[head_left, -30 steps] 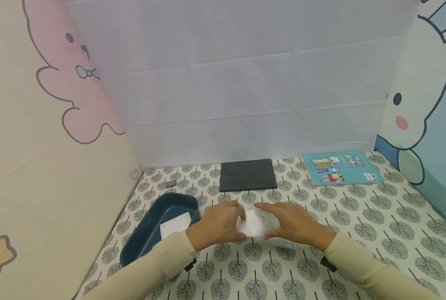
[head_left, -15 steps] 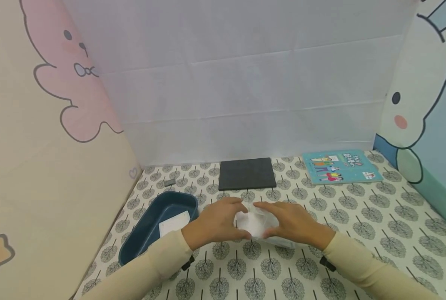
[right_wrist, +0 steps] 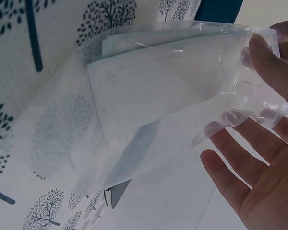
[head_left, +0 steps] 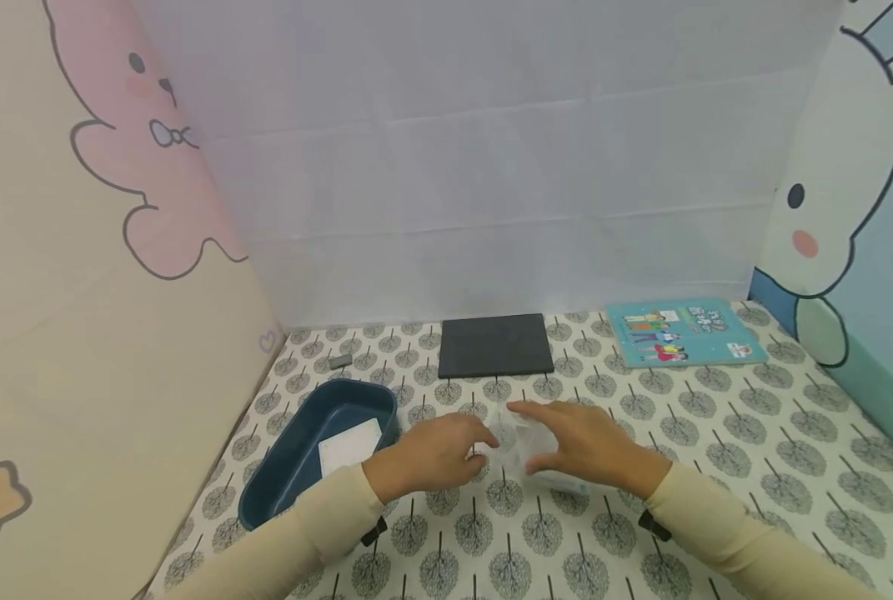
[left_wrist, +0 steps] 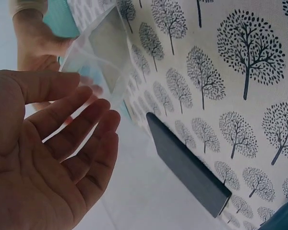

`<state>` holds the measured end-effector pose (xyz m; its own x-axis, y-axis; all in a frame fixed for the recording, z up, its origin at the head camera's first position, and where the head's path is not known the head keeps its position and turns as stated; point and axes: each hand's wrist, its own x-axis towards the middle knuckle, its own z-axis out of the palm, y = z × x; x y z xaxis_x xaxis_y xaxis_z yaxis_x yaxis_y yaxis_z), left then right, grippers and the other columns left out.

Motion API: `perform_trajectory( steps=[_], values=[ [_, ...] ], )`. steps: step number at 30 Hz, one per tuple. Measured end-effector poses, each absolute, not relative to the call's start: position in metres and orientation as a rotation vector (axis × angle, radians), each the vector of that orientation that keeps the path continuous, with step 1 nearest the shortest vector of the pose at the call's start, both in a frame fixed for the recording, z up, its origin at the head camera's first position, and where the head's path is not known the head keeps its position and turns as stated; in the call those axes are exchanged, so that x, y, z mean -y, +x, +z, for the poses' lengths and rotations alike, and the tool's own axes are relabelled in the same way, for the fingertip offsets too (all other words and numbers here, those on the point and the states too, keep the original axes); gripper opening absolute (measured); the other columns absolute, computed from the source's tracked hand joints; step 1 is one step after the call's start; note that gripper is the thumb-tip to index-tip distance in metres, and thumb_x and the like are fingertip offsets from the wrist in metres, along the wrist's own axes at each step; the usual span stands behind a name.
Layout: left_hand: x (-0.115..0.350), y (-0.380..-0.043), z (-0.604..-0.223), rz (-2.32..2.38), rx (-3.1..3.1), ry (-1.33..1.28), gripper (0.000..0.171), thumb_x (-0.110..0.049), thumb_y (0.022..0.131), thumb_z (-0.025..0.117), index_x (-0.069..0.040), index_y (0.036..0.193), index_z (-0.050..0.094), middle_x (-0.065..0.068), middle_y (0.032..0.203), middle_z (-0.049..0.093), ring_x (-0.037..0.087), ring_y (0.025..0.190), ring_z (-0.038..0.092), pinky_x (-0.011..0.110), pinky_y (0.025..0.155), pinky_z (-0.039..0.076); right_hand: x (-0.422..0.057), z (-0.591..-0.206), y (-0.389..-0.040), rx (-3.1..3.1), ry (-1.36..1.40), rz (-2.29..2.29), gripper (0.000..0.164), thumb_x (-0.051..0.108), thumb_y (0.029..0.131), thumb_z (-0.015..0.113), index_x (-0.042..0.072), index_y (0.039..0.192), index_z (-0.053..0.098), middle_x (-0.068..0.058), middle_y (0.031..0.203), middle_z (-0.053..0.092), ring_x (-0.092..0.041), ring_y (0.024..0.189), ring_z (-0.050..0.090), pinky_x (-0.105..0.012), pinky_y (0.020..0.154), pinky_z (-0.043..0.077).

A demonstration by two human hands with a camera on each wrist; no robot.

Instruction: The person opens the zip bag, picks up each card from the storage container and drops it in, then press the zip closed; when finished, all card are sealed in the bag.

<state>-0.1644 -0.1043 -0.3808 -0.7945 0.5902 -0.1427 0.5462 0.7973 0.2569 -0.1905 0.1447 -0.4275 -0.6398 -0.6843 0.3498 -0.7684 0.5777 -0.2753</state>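
Observation:
A clear plastic bag (head_left: 517, 437) with a stack of white cards or sheets (right_wrist: 158, 81) inside hangs in my right hand (head_left: 584, 446). In the right wrist view, the thumb lies on the bag near its end while several fingertips show through the film. My left hand (head_left: 434, 454) is just left of that end, fingers loosely bent and thumb apart from the index finger in the head view. Nothing is plainly held in it; whether its fingertips touch the film cannot be told. The left wrist view shows the bag (left_wrist: 103, 52) beyond those fingertips.
A dark blue tray (head_left: 288, 450) holding a white card (head_left: 348, 446) stands at left. Behind are a small grey block (head_left: 340, 362), a flat black rectangular pad (head_left: 495, 346) and a turquoise book (head_left: 686, 333). Printed side walls and a pale back sheet enclose the tree-patterned cloth (head_left: 476, 542).
The white stack seen between my hands no longer shows there; the bag's see-through end does. My left hand has drawn slightly back and its fingers have come closer together. The right hand has barely moved.

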Motion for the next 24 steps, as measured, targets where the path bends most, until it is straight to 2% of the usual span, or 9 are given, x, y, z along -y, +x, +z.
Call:
perform_trajectory(
  steps=[3, 7, 12, 17, 21, 24],
  values=[
    [0.105, -0.164, -0.385, 0.275, -2.796, 0.877, 0.027, -0.023, 0.097, 0.067, -0.019, 0.123, 0.072, -0.005, 0.125, 0.065, 0.01, 0.099, 0.063, 0.027, 0.071, 0.053, -0.145, -0.428, -0.189, 2.623, 1.204, 0.613, 0.084, 0.049, 0.073, 0.085, 0.018, 0.145, 0.054, -0.007, 0.115, 0.071, -0.014, 0.08, 0.066, -0.027, 0.06, 0.05],
    [0.116, -0.168, -0.384, 0.217, -2.875, 0.806, 0.03, -0.028, 0.095, 0.068, -0.021, 0.123, 0.072, -0.003, 0.13, 0.064, 0.018, 0.116, 0.062, 0.035, 0.074, 0.055, -0.146, -0.427, -0.187, 2.647, 1.182, 0.621, 0.083, 0.048, 0.073, 0.085, 0.017, 0.144, 0.055, -0.008, 0.117, 0.071, -0.019, 0.087, 0.068, -0.033, 0.065, 0.054],
    [0.136, -0.175, -0.378, 0.105, -2.963, 0.606, 0.034, -0.032, 0.091, 0.071, -0.023, 0.124, 0.071, -0.001, 0.131, 0.064, 0.018, 0.098, 0.066, 0.035, 0.056, 0.05, -0.148, -0.427, -0.188, 2.642, 1.181, 0.629, 0.084, 0.048, 0.073, 0.085, 0.016, 0.145, 0.055, -0.009, 0.118, 0.071, -0.022, 0.09, 0.069, -0.036, 0.068, 0.055],
    [0.159, -0.181, -0.375, 0.041, -3.022, 0.505, 0.036, -0.031, 0.089, 0.076, -0.02, 0.123, 0.071, 0.002, 0.125, 0.066, 0.015, 0.082, 0.064, 0.033, 0.055, 0.049, -0.149, -0.427, -0.189, 2.642, 1.175, 0.625, 0.084, 0.048, 0.073, 0.085, 0.017, 0.145, 0.054, -0.009, 0.117, 0.071, -0.022, 0.09, 0.069, -0.036, 0.067, 0.055],
    [0.177, -0.182, -0.372, 0.08, -3.033, 0.431, 0.037, -0.028, 0.089, 0.077, -0.019, 0.124, 0.071, 0.005, 0.129, 0.065, 0.012, 0.064, 0.058, 0.03, 0.047, 0.042, -0.149, -0.427, -0.189, 2.647, 1.174, 0.628, 0.084, 0.047, 0.073, 0.085, 0.017, 0.145, 0.054, -0.009, 0.118, 0.071, -0.023, 0.093, 0.069, -0.038, 0.069, 0.056],
    [0.188, -0.184, -0.37, 0.102, -3.027, 0.385, 0.038, -0.027, 0.089, 0.076, -0.019, 0.126, 0.07, 0.007, 0.132, 0.064, 0.011, 0.057, 0.053, 0.029, 0.046, 0.038, -0.149, -0.427, -0.19, 2.648, 1.17, 0.623, 0.084, 0.048, 0.073, 0.085, 0.017, 0.145, 0.054, -0.009, 0.118, 0.071, -0.023, 0.094, 0.069, -0.039, 0.071, 0.056]
  ],
)
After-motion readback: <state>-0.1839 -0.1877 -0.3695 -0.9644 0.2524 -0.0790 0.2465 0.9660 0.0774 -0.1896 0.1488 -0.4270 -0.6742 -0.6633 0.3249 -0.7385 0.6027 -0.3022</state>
